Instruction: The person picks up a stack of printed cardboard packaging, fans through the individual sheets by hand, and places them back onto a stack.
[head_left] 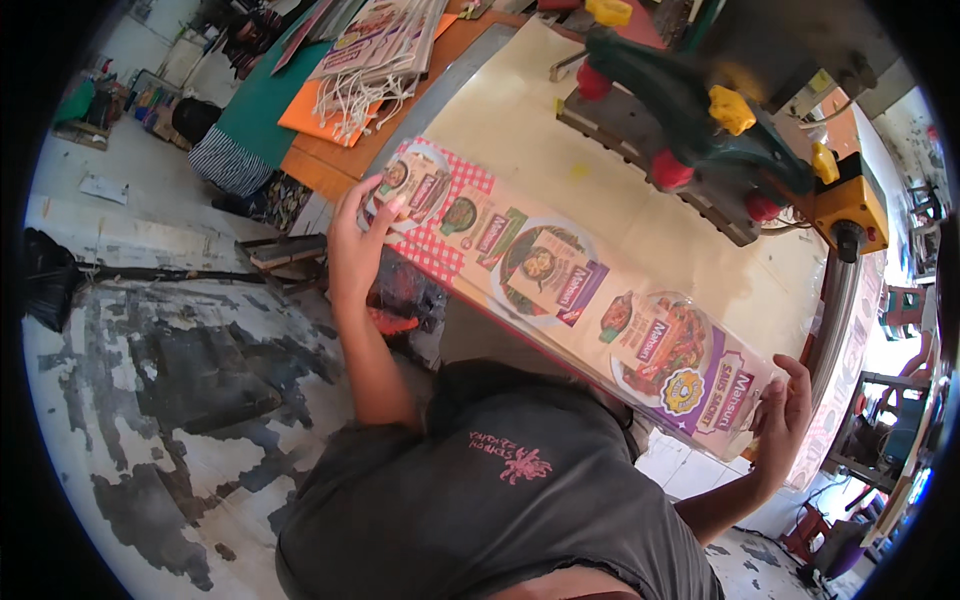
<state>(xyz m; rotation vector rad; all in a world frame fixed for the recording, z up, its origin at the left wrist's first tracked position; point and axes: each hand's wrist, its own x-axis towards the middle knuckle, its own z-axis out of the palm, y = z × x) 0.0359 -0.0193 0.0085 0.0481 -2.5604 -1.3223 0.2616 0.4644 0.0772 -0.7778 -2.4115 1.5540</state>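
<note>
A long printed strip of card or sheets (545,270), with food pictures, a red-checked part and a purple end, spans the space in front of my body. It slants from upper left down to lower right, and its near edge looks several layers thick. My left hand (365,225) is closed on the far-left end, thumb on the printed face. At the lower right end my right hand (785,410) grips the edge, its fingers partly hidden. Beyond the strip lies the cream worktop (560,120) of a machine; I cannot tell whether the strip touches it.
A dark green machine frame (640,90) with red and yellow knobs crosses the worktop. A yellow control box (850,205) hangs at its right. Printed pieces with white cords (370,60) lie on an orange-brown table at upper left. Worn floor (210,400) spreads at left.
</note>
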